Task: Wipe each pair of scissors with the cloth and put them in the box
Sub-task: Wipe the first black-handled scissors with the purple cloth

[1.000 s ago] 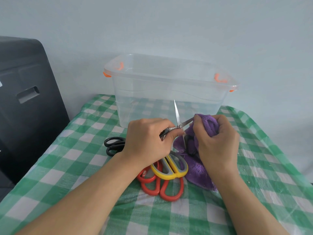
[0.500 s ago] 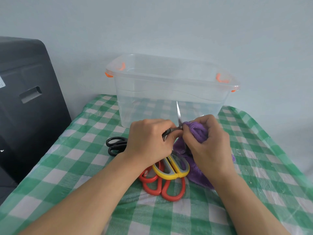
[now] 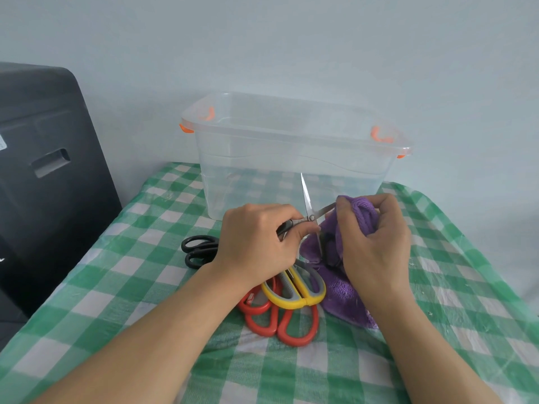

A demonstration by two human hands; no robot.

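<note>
1. Small open scissors [image 3: 306, 211] are gripped by the left hand [image 3: 256, 240] in front of the clear box [image 3: 291, 158]; one blade is pointed up.
2. The purple cloth [image 3: 361, 212] is pinched around the other blade by the right hand [image 3: 376, 243].
3. Black scissors [image 3: 198, 249], yellow scissors [image 3: 294, 288] and red scissors [image 3: 280, 319] are left on the checked tablecloth [image 3: 122, 275].

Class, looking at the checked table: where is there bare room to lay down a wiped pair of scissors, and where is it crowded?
Bare cloth lies left of the black scissors, and along the table's right side. Crowded: the middle, where red scissors, yellow scissors and purple cloth overlap below both hands.
</note>
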